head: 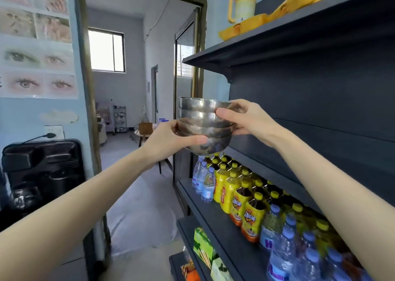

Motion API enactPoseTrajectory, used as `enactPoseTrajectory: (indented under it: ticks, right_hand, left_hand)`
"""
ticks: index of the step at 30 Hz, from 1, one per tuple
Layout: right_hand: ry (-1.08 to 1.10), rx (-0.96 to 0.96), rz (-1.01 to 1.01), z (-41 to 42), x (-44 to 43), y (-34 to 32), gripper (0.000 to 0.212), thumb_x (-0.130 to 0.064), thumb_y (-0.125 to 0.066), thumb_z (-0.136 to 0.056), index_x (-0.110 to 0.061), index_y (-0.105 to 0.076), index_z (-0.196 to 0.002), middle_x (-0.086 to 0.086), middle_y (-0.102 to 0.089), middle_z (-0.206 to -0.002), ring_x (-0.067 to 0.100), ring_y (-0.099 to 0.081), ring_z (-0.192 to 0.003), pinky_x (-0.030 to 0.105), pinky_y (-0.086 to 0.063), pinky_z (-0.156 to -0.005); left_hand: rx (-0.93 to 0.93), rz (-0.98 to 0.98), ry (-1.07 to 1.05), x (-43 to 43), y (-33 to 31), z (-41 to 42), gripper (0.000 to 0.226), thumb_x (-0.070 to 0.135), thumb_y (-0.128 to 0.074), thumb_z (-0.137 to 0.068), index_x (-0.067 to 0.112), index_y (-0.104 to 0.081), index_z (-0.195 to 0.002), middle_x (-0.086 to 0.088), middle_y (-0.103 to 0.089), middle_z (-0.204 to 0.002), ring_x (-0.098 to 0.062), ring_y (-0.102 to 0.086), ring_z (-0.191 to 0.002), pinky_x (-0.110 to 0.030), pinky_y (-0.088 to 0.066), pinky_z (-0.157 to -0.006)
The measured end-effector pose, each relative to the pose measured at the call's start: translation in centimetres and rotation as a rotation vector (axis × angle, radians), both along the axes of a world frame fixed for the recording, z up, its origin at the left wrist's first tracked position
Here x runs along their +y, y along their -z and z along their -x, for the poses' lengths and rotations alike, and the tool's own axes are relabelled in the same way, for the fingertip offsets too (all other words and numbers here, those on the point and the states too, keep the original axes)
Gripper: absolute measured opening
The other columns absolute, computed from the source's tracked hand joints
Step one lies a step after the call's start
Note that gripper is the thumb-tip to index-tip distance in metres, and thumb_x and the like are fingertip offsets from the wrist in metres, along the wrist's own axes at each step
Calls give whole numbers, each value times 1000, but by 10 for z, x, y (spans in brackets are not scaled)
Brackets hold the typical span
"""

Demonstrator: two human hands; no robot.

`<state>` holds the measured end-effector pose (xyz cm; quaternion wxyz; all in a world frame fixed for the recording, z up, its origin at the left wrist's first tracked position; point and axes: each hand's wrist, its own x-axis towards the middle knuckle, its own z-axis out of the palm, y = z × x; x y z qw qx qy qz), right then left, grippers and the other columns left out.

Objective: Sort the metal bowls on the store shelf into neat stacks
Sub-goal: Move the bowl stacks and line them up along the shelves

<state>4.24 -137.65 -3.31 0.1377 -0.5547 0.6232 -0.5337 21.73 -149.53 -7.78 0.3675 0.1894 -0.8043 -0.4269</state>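
Observation:
A stack of several nested metal bowls (204,122) hangs in the air at the left end of the dark shelf unit, held between both hands. My left hand (171,140) grips the lower bowls from the left, thumb across the bottom bowl's front. My right hand (241,118) grips the upper bowls from the right, thumb on the second bowl's rim. The stack sits level with the dark middle shelf (277,165), in front of its left end. The bowls' far sides are hidden.
Above is a shelf (245,45) with a yellow jug (241,4) and yellow trays. Below, a shelf of yellow-capped drink bottles (239,195) and water bottles (207,186). Snack boxes (203,246) lie lower. A black appliance (42,173) stands left, a doorway behind.

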Motion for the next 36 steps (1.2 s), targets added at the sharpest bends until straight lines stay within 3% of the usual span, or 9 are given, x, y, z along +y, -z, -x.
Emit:
enactPoseTrajectory:
  ticks: [8, 12, 15, 18, 21, 23, 28, 32, 36]
  right_hand:
    - [151, 29, -15, 93, -75, -7, 49, -41, -73, -76, -21, -57, -118, -5, -69, -106, 11, -69, -88, 27, -57, -78]
    - [277, 37, -17, 140, -112, -3, 52, -46, -76, -72, -22, -58, -115, -2, -70, -107, 14, -69, -87, 34, -58, -83]
    - [389, 35, -32, 171, -136, -3, 55, -50, -77, -68, -22, -59, -113, 0, -70, -108, 22, -70, -91, 40, -57, -87]
    - [478, 21, -29, 198, -154, -7, 54, -48, -76, -71, -21, -58, -115, -2, -71, -108, 14, -70, -86, 30, -58, -78]
    - [572, 8, -3, 222, -167, -8, 47, -43, -74, -77, -21, -57, -114, -9, -69, -98, -1, -67, -68, 17, -53, -62]
    - [637, -6, -3, 236, -172, -7, 44, -42, -74, -76, -22, -57, -112, -13, -68, -93, -3, -65, -64, 17, -53, -62]
    - [764, -12, -28, 270, -176, 0, 54, -47, -75, -71, -21, -57, -114, -9, -68, -95, 0, -66, -70, 18, -54, -63]
    - [810, -16, -54, 289, -177, 4, 55, -46, -76, -71, -19, -58, -114, -8, -66, -93, -1, -67, -69, 17, -53, -62]
    - [828, -32, -98, 311, -177, 8, 66, -50, -77, -61, -19, -57, -116, -4, -69, -100, 9, -71, -85, 24, -57, -69]
  left_hand:
    - [19, -3, 176, -103, -5, 113, 63, 45, -80, -56, 17, -67, -110, 5, -73, -102, -6, -67, -96, -8, -50, -74]
    - [20, -28, 272, -155, 1, 176, 69, 48, -81, -51, 14, -67, -110, 4, -73, -101, -8, -67, -95, -16, -50, -83]
    - [-4, -30, 350, -190, 0, 223, 53, 40, -84, -61, 16, -68, -106, 10, -72, -93, -3, -66, -86, -16, -48, -76]
    - [-26, -6, 439, -220, -9, 270, 42, 37, -83, -67, 20, -67, -101, 13, -72, -89, 2, -65, -80, -11, -46, -69]
    - [-22, 2, 535, -245, -12, 316, 37, 35, -84, -65, 21, -67, -95, 14, -73, -80, 4, -66, -75, -14, -48, -73]
    - [-32, -1, 596, -255, -10, 343, 37, 36, -85, -64, 21, -68, -93, 15, -72, -80, 4, -65, -75, -14, -47, -72]
    - [-51, -30, 751, -267, -3, 400, 36, 34, -86, -64, 21, -67, -91, 19, -69, -78, 6, -63, -73, -10, -46, -69]
    - [-82, -53, 826, -269, 5, 429, 30, 32, -85, -65, 23, -66, -88, 17, -68, -95, 0, -65, -86, -14, -46, -77]
    - [-124, -57, 868, -271, 11, 455, 34, 33, -85, -66, 24, -65, -91, 13, -72, -88, 3, -64, -81, -11, -44, -72]
